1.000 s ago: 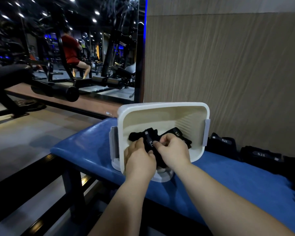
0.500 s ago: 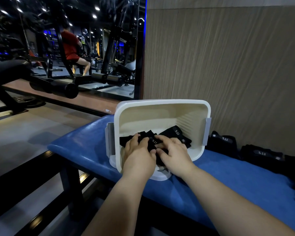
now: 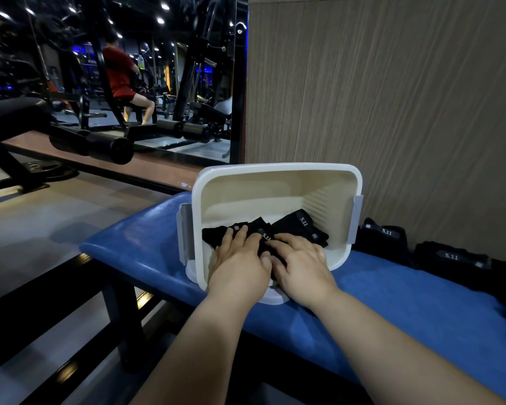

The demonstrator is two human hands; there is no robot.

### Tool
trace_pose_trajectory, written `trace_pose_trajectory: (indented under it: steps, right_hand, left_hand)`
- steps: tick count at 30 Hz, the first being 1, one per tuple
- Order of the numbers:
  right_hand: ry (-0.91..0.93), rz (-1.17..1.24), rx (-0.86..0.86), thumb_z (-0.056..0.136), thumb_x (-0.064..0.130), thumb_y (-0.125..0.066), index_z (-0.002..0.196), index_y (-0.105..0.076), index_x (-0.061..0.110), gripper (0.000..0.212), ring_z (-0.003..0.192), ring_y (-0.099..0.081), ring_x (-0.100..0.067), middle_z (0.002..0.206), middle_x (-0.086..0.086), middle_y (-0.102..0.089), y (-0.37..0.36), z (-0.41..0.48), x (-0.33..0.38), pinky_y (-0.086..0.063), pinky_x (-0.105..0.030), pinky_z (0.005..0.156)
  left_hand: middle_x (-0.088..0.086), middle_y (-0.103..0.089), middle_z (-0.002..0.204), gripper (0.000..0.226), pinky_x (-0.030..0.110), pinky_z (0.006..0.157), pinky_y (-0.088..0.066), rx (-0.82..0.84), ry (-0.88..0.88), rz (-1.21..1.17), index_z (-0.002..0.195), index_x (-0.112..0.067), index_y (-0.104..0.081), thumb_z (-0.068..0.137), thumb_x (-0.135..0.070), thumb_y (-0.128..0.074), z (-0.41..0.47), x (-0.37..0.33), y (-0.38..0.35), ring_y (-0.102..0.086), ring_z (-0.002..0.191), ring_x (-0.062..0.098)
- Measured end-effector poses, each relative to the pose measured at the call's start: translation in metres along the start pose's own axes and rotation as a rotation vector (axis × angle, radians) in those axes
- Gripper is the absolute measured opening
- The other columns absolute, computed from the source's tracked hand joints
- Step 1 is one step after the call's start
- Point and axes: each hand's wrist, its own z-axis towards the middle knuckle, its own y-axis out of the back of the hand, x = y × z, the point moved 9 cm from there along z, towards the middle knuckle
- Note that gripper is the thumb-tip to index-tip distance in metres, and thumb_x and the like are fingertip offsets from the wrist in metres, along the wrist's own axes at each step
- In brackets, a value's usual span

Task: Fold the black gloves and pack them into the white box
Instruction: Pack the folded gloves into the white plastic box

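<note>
Nearest, two bare forearms reached forward over the padded blue tabletop [image 3: 406, 302]. The left hand [image 3: 240, 258] and right hand [image 3: 301, 264] lay side by side, palms down, just inside the near wall of the rounded white plastic box [image 3: 275, 168]. Both hands were flat with fingers stretched out and a little spread, pressing down on the folded black fabric gloves [image 3: 298, 226], pinching nothing. The thumbs almost met in the middle.

The gloves lay on the box floor, partly under the fingers and partly showing just beyond the fingertips. The bundle's long axis ran across the box, from the near left to the far right, and one cuff with white "5.11" lettering pointed at the far right corner.

The box stood at the tabletop's left end, with a grey latch on each side. Further right, more black "5.11" gloves [image 3: 386, 238] lay on the tabletop against the wood-grain wall [image 3: 392, 97].
</note>
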Motion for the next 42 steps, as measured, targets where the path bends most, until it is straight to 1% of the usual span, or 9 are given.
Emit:
trace_pose_trajectory:
  steps: [6,12,16,18,21,26,31,33,42]
  right_hand:
    - [-0.058,-0.099,0.001,0.099,0.044,-0.034,0.141,-0.043,0.036,0.043,0.134,-0.03,-0.013,0.146,0.012,-0.037,-0.001,0.001,0.0,-0.018,-0.035,0.106]
    - [-0.049,-0.066,0.005,0.098,0.044,-0.039,0.145,-0.035,0.034,0.048,0.134,-0.033,-0.012,0.146,0.014,-0.041,0.003,0.004,0.0,-0.018,-0.034,0.105]
    - [-0.001,0.088,-0.031,0.093,0.023,-0.05,0.143,-0.039,0.029,0.051,0.126,-0.045,-0.012,0.134,0.009,-0.055,0.011,0.001,-0.001,-0.022,-0.028,0.101]
    - [-0.024,0.145,-0.062,0.087,0.015,-0.053,0.141,-0.041,0.025,0.056,0.13,-0.041,-0.011,0.14,0.007,-0.049,0.013,-0.001,-0.006,-0.02,-0.024,0.102]
    - [-0.136,0.087,-0.107,0.085,0.026,-0.059,0.138,-0.045,0.02,0.055,0.137,-0.031,-0.015,0.147,0.004,-0.036,0.013,-0.004,-0.02,-0.015,-0.029,0.11]
    - [-0.115,0.018,-0.054,0.09,0.036,-0.053,0.137,-0.05,0.022,0.048,0.138,-0.026,-0.012,0.145,0.007,-0.042,0.007,-0.005,-0.02,-0.014,-0.03,0.111]
    - [-0.122,-0.086,-0.12,0.092,0.042,-0.048,0.135,-0.051,0.03,0.045,0.144,-0.012,-0.015,0.152,0.006,-0.032,0.02,-0.005,-0.02,-0.008,-0.035,0.112]
    - [-0.152,-0.091,-0.071,0.096,0.041,-0.041,0.138,-0.047,0.033,0.043,0.146,-0.006,-0.018,0.158,0.002,-0.023,0.016,-0.005,-0.025,-0.007,-0.039,0.115]
    - [-0.192,-0.121,0.041,0.1,0.045,-0.03,0.143,-0.037,0.037,0.045,0.14,-0.018,-0.02,0.159,0.003,-0.018,0.005,-0.01,-0.029,-0.013,-0.037,0.111]
  left_hand:
    - [-0.005,-0.009,0.161,0.047,0.043,0.12,-0.007,0.005,0.074,0.156,0.144,-0.027,-0.031,0.099,-0.036,-0.037,-0.004,0.004,0.003,0.005,0.148,0.019]
    - [-0.002,-0.009,0.161,0.045,0.043,0.119,0.0,-0.016,0.056,0.188,0.144,-0.023,-0.034,0.1,-0.035,-0.035,-0.008,0.002,0.006,0.006,0.148,0.019]
    - [-0.004,-0.01,0.161,0.045,0.042,0.118,0.0,-0.056,0.024,0.204,0.143,-0.024,-0.036,0.1,-0.037,-0.032,-0.009,-0.003,0.011,0.004,0.148,0.017]
    - [-0.007,-0.011,0.161,0.047,0.04,0.117,-0.002,-0.072,-0.017,0.199,0.146,-0.026,-0.03,0.1,-0.034,-0.035,-0.009,-0.007,0.012,0.002,0.148,0.014]
    - [-0.01,-0.014,0.159,0.05,0.042,0.116,-0.004,-0.071,-0.068,0.2,0.147,-0.031,-0.027,0.099,-0.034,-0.038,-0.009,-0.015,0.009,-0.002,0.147,0.012]
    - [-0.011,-0.026,0.156,0.051,0.047,0.113,-0.007,-0.034,-0.082,0.236,0.148,-0.036,-0.025,0.098,-0.045,-0.037,-0.015,-0.02,0.0,-0.01,0.146,0.015]
    - [-0.011,-0.034,0.15,0.047,0.048,0.112,-0.012,-0.041,-0.038,0.261,0.144,-0.04,-0.031,0.098,-0.033,-0.038,-0.012,-0.014,0.005,-0.016,0.144,0.016]
    - [-0.011,-0.033,0.151,0.047,0.048,0.112,-0.013,-0.032,-0.028,0.261,0.144,-0.041,-0.032,0.098,-0.032,-0.039,-0.01,-0.011,0.007,-0.015,0.144,0.016]
    - [-0.011,-0.026,0.154,0.049,0.047,0.115,-0.009,-0.007,-0.023,0.254,0.144,-0.042,-0.031,0.098,-0.028,-0.038,-0.009,-0.005,0.005,-0.009,0.146,0.017]
